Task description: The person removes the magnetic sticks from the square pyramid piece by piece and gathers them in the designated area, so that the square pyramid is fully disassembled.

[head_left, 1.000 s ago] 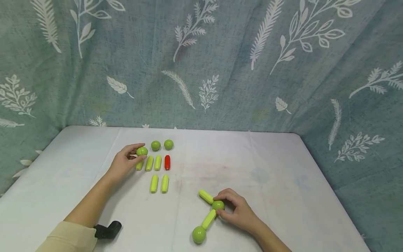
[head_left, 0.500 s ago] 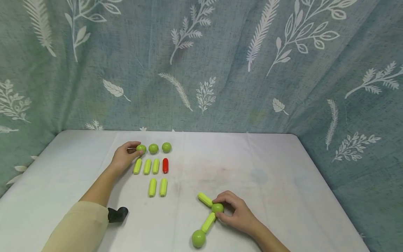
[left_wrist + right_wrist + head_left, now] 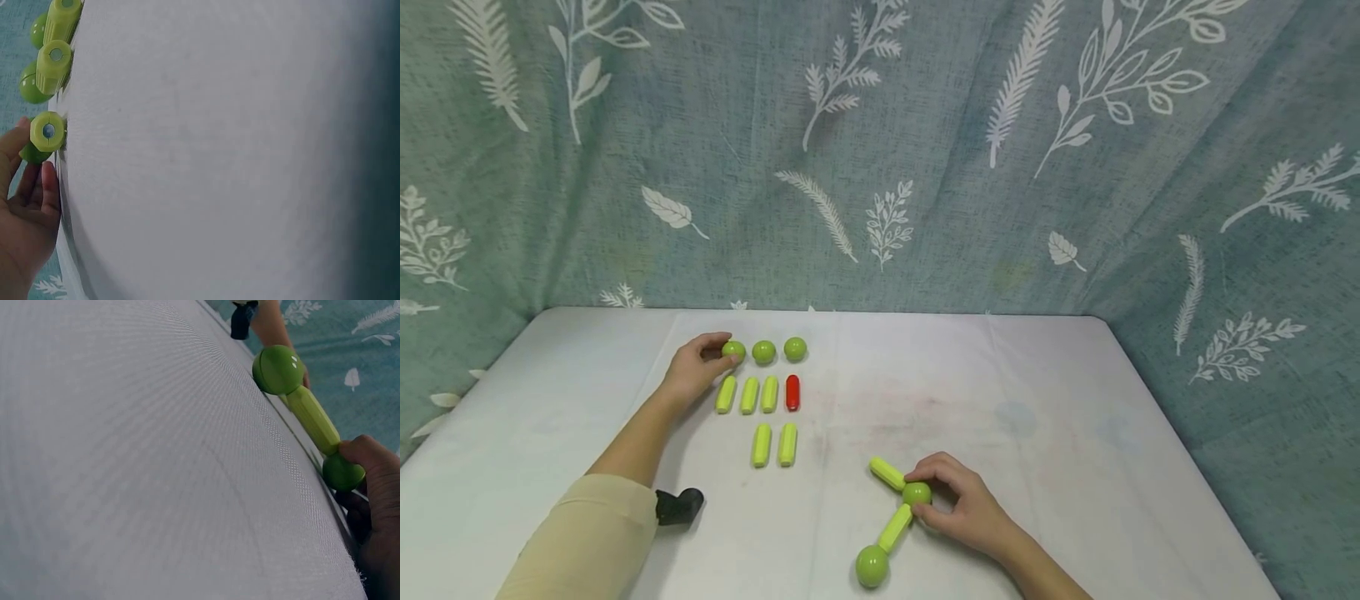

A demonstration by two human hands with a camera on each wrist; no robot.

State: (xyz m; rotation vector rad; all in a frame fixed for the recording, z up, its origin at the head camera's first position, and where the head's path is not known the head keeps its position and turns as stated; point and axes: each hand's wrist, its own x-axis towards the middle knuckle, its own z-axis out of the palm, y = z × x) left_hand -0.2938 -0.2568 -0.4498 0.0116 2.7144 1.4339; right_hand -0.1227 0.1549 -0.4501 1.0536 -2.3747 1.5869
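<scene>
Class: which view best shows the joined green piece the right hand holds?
The head view: the joined green piece shows both balls and both sticks. The right wrist view, closer, shows both balls but only one stick plainly; the left wrist view shows none of it.

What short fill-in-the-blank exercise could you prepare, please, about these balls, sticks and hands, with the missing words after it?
Counting the one in the left hand, the far row has ____ green balls.
Beside the yellow-green sticks lies one ____ stick.
The ball in the right hand is coloured ____.
Missing words: three; red; green.
</scene>
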